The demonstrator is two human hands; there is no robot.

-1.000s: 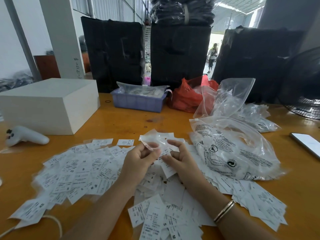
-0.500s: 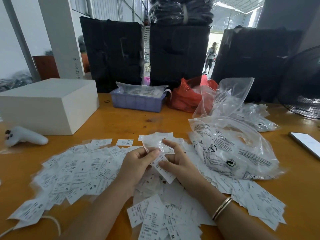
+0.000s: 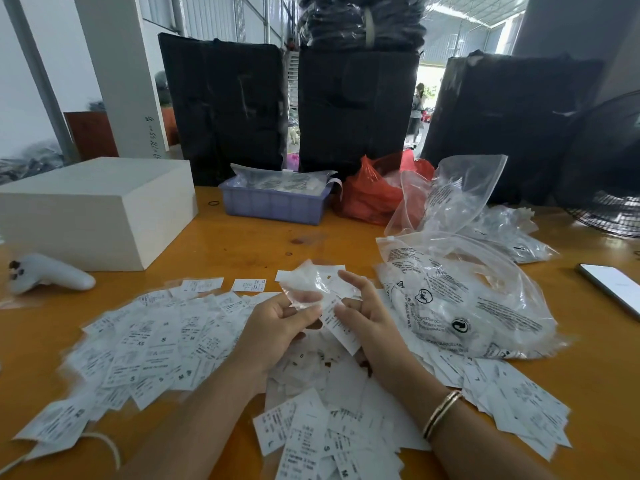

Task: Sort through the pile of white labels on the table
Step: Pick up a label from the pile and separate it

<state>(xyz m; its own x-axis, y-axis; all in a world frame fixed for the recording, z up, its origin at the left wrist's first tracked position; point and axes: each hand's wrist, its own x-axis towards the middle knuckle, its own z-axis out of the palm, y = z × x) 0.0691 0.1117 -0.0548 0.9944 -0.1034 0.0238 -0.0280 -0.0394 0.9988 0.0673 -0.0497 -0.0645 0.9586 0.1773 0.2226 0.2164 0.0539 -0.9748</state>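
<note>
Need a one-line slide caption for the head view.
Left hand pinches a small clear bag, right hand holds a white label above the label pile on the wooden table.

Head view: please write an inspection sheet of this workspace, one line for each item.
Surface: orange wooden table, mostly covered near the person.
Job's things: white labels spread in a loose pile; small clear bag and one label held up over it.
Clutter: white box, white controller, blue tray, red bag, large clear bags, phone.
Grippers: left hand pinches the small clear bag; right hand holds the label.
Cables: white cord at the near left edge.
Surroundings: black wrapped bundles, fan, person far behind.
</note>
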